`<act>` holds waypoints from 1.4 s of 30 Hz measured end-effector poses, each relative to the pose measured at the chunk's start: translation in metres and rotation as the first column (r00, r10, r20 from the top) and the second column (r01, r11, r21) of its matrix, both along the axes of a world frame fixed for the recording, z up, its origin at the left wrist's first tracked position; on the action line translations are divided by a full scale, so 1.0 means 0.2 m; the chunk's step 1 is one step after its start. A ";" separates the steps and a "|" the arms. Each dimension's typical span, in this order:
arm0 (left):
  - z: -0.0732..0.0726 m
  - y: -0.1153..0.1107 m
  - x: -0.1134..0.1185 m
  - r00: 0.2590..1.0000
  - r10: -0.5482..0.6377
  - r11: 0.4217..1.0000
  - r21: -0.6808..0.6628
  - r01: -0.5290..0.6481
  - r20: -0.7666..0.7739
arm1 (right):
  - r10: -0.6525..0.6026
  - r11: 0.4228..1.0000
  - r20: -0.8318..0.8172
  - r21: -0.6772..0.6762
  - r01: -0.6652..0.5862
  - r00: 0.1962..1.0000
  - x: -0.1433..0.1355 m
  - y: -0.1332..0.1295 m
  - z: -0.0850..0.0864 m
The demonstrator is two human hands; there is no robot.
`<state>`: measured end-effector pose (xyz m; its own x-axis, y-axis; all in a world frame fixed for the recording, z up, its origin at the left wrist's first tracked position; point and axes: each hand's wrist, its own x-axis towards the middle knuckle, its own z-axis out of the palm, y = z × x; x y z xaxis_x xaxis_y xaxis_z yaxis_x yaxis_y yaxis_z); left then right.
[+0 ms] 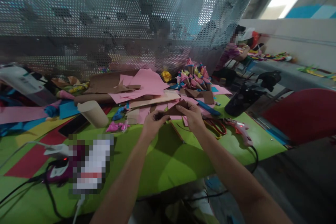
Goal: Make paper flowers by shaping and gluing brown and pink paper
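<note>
So both hands are on the same thing here: a small, folded-looking piece of dark brown paper (174, 109), held just above the table around the middle of the scene. The left hand (154, 120) pinches its left end and the right hand (191, 113) has thumb and fingers closed on the right end, so neither grip is loose. For working a piece that small, I'd say keep the tension even between the two pinches, line up the edges before pressing, then run a thumb along any crease slowly; tugging from one side would probably skew or tear it. The bright green tabletop (170, 168) is bare on the near side, handy for flattening. Just right of the right hand are scissors with red and yellow handles (224, 128), then a pink glue gun (244, 133) on a black cord, so worth minding that elbow. Far side's a heap of pink paper sheets (147, 80) and a cluster of pink, blue and yellow wrapped cones (193, 77); a cream cardboard tube (93, 113) sits left. Beyond that there's a perforated metal panel (118, 17), and far right, a co-worker in a striped top (228, 56).
</note>
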<state>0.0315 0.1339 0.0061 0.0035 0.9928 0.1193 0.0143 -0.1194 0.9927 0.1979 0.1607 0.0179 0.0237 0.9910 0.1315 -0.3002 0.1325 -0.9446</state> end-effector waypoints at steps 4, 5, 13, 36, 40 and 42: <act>0.01 -0.01 0.00 1.000 0.002 1.000 0.021 -0.002 -0.017 | 0.008 1.000 -0.044 -0.014 -0.008 0.999 -0.01 0.00 0.00; 0.01 -0.01 0.00 1.000 0.005 1.000 0.025 -0.004 -0.020 | 0.008 1.000 -0.050 -0.017 -0.009 0.999 -0.01 -0.01 0.00; 0.01 -0.01 -0.02 0.997 -0.016 1.000 0.024 0.018 -0.080 | -0.033 0.999 -0.043 -0.024 0.032 0.999 -0.02 0.00 -0.01; -0.01 0.00 -0.01 0.971 0.110 0.987 0.137 -0.082 -0.212 | 0.076 0.996 0.196 0.035 -0.085 0.978 -0.03 -0.01 -0.02; -0.01 0.00 -0.01 0.973 0.084 0.989 0.141 -0.054 -0.214 | 0.149 0.988 0.312 -0.017 -0.151 0.938 -0.05 -0.01 -0.06; 0.00 0.00 -0.01 0.970 0.078 0.988 0.147 -0.044 -0.232 | 0.139 0.989 0.353 -0.009 -0.145 0.925 -0.05 0.00 -0.08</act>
<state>0.0303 0.1339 0.0051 -0.0118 0.9657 0.2595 0.2582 -0.2478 0.9338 0.1882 0.1604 0.0017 -0.1681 0.9781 0.1225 0.0339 0.1300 -0.9909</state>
